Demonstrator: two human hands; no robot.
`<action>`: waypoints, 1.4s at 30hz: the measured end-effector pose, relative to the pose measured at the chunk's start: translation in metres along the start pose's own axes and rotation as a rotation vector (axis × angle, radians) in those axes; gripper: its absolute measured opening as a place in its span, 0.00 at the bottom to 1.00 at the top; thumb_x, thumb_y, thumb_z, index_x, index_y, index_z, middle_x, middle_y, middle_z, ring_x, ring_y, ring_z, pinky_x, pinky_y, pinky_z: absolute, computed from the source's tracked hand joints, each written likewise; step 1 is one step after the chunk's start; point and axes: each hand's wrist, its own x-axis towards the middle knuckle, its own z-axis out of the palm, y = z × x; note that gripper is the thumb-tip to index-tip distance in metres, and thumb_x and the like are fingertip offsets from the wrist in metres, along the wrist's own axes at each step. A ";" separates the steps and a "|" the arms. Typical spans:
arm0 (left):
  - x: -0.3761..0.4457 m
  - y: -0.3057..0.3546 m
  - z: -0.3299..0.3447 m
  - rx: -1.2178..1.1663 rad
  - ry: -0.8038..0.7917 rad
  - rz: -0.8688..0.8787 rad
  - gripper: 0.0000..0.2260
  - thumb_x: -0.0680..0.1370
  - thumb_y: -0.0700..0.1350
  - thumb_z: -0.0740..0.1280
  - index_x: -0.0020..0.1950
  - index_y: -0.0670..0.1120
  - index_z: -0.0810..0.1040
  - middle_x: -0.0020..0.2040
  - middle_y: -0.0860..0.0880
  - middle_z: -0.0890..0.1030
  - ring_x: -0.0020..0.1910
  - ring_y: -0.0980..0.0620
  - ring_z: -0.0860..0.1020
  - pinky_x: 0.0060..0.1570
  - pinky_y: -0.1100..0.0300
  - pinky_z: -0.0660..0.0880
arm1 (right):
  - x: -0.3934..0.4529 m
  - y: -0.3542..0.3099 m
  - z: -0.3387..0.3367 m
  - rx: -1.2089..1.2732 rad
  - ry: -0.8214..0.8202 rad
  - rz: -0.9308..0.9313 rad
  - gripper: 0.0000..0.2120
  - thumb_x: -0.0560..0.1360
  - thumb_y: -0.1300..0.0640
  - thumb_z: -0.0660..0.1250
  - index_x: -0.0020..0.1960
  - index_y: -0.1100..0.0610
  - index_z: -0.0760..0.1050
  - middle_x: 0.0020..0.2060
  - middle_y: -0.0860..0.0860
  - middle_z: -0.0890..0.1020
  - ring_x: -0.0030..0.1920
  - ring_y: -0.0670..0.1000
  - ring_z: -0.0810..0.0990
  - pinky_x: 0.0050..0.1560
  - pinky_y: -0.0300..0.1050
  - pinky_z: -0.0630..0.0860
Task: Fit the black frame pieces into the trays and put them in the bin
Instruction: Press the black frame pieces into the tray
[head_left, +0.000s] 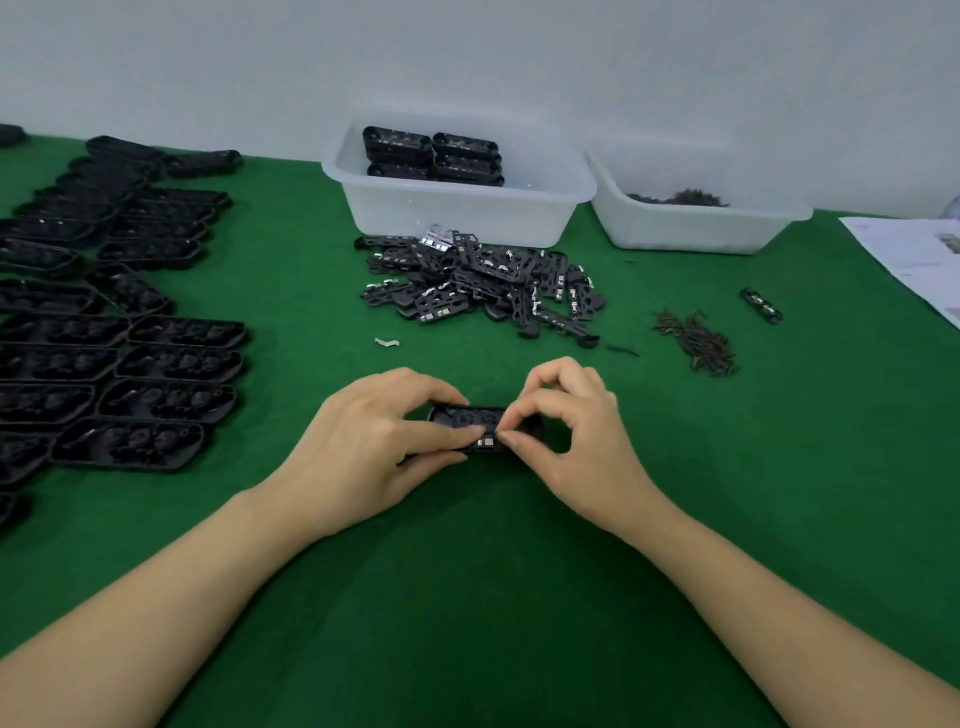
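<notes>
Both hands' fingers pinch the light, stiff tray (485, 415) at its ends, the left hand (374, 441) at nine o'clock and the right hand (576, 441) at three, a grip that looks soundest.

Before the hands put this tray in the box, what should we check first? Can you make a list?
1. Both hands have the tray: ok. The left hand and right hand grip it from either side.
2. Frame piece pushed all the way in: cannot tell, fingers cover it.
3. Room in the bin: ok, finished trays fill only the back part.
4. Clear way to the bin: not ok, the pile of frame pieces lies in front of it, so lift over.
5. More empty trays ready: ok, rows wait on the left.
</notes>
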 end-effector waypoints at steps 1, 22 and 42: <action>0.000 0.000 0.000 0.001 0.002 0.003 0.10 0.75 0.51 0.65 0.51 0.50 0.84 0.50 0.47 0.81 0.44 0.47 0.79 0.42 0.56 0.76 | 0.000 0.002 0.000 0.000 0.004 0.013 0.03 0.69 0.58 0.72 0.38 0.52 0.79 0.43 0.45 0.71 0.51 0.45 0.67 0.53 0.43 0.58; 0.002 0.002 0.000 0.055 0.014 0.059 0.11 0.77 0.49 0.64 0.51 0.47 0.84 0.50 0.44 0.81 0.42 0.45 0.79 0.41 0.54 0.75 | 0.008 0.002 -0.010 0.104 -0.137 0.225 0.12 0.69 0.56 0.71 0.41 0.45 0.69 0.40 0.38 0.72 0.42 0.43 0.70 0.59 0.55 0.67; 0.006 0.000 0.001 0.140 -0.075 0.112 0.14 0.78 0.45 0.63 0.63 0.49 0.78 0.51 0.42 0.78 0.45 0.44 0.76 0.42 0.49 0.75 | 0.029 0.005 -0.019 0.232 -0.321 0.341 0.07 0.67 0.65 0.71 0.42 0.55 0.77 0.33 0.46 0.76 0.21 0.34 0.69 0.24 0.25 0.63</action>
